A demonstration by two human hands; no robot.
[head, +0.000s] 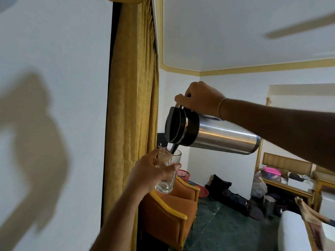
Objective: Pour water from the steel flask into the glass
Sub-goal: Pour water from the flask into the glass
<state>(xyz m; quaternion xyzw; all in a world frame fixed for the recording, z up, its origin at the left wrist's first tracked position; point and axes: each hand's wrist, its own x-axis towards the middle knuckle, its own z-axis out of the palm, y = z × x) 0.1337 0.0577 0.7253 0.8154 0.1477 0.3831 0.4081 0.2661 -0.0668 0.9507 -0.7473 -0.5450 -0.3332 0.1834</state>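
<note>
At centre frame the right hand (201,99) gripped the handle of the steel flask (213,134), which lay tipped nearly level, its black spout dipping into the glass (168,171); the left hand (150,173) clasped the glass just below, upright; whether water flowed could not be told; an orange armchair (168,211) stood beneath.

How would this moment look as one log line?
step: pouring | right hand: steel flask tipped | left hand: glass under spout | water: not visible

open air right of the glass (167,171); gold curtain (134,105) close behind, orange armchair (170,211) below
</note>
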